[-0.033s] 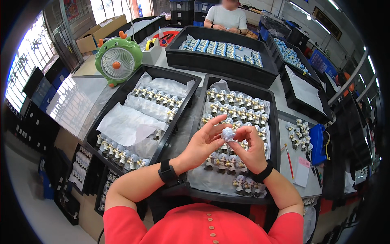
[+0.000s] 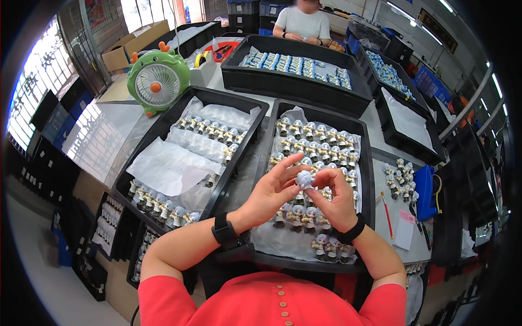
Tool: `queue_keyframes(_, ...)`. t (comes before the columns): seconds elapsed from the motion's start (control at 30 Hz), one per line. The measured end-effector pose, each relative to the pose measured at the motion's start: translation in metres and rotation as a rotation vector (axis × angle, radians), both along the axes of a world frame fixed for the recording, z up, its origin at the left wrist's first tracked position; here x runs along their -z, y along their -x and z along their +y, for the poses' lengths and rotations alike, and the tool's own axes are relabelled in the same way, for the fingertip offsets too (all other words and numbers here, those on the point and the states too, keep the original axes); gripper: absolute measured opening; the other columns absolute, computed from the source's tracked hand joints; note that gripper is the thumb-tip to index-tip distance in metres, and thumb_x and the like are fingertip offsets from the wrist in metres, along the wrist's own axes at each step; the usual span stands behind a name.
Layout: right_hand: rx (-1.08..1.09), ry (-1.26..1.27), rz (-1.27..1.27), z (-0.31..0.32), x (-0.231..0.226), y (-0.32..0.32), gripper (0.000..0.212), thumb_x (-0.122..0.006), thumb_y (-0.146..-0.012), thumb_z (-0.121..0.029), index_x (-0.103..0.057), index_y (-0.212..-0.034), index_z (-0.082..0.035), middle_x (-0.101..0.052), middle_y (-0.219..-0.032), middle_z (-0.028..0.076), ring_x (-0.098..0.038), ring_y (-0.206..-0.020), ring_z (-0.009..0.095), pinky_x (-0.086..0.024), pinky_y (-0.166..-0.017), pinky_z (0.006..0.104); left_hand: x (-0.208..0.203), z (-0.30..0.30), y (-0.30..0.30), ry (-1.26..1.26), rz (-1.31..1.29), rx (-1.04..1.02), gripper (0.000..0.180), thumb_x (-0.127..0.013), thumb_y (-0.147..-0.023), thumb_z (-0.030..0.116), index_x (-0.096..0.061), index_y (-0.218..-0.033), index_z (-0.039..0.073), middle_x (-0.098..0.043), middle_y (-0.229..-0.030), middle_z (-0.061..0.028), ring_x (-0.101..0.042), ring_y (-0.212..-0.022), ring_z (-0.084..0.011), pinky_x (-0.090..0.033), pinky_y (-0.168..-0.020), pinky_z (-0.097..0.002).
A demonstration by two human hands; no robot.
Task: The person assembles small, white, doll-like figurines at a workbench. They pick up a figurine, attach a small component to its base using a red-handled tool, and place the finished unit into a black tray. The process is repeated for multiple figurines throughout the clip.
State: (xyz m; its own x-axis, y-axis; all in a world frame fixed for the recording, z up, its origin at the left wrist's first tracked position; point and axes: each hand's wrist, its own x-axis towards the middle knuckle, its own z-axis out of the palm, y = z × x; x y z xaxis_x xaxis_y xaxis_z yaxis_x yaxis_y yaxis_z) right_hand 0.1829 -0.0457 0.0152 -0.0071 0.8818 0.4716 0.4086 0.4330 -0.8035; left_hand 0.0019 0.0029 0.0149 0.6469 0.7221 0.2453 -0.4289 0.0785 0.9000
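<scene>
Over the right-hand black tray (image 2: 368,179), both my hands meet around a small figurine (image 2: 305,180) with pale blue-white hair. My left hand (image 2: 263,196) pinches its left side between thumb and fingertips. From the other side, my right hand (image 2: 337,202) closes thumb and fingers on it. Its lower part is hidden by my fingers. Beneath my hands, rows of similar figurines (image 2: 309,216) in white and gold stand on white paper, partly covered by my hands. Three figurines (image 2: 332,247) stand near the tray's front edge.
Left of it sits another black tray (image 2: 251,136) of figurines, partly under white paper (image 2: 163,164). A green fan (image 2: 157,81) stands behind. Right are loose figurines (image 2: 401,176), a red pencil (image 2: 387,214) and a blue bin (image 2: 425,190). Across the table, a person (image 2: 304,24) sits behind a large tray (image 2: 293,79).
</scene>
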Motion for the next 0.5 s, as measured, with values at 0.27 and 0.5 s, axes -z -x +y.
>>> queue_keyframes(0.27, 0.016, -0.117, -0.141, -0.004, -0.014, 0.002, 0.025, -0.07, -0.075, -0.003, -0.056, -0.096, -0.007, -0.06, -0.083, 0.006, -0.059, -0.073, 0.016, -0.048, -0.065, 0.0276, 0.0, -0.001, 0.001, -0.024, 0.059, 0.012, 0.06, -0.047, -0.089, -0.007, -0.026, -0.142, 0.01, -0.046, -0.133, -0.011, -0.044, -0.123, -0.0171, -0.035, -0.101, -0.0302)
queue_keyframes(0.5, 0.052, -0.125, -0.096, -0.006, -0.014, 0.004, 0.026, -0.071, -0.074, -0.002, -0.057, -0.096, -0.005, -0.06, -0.083, 0.007, -0.06, -0.07, 0.016, -0.049, -0.064, 0.0269, 0.0, -0.002, 0.0, -0.015, 0.059, 0.025, 0.059, -0.045, -0.089, -0.009, -0.028, -0.142, 0.01, -0.046, -0.133, -0.0106, -0.044, -0.123, -0.0167, -0.037, -0.1, -0.0293)
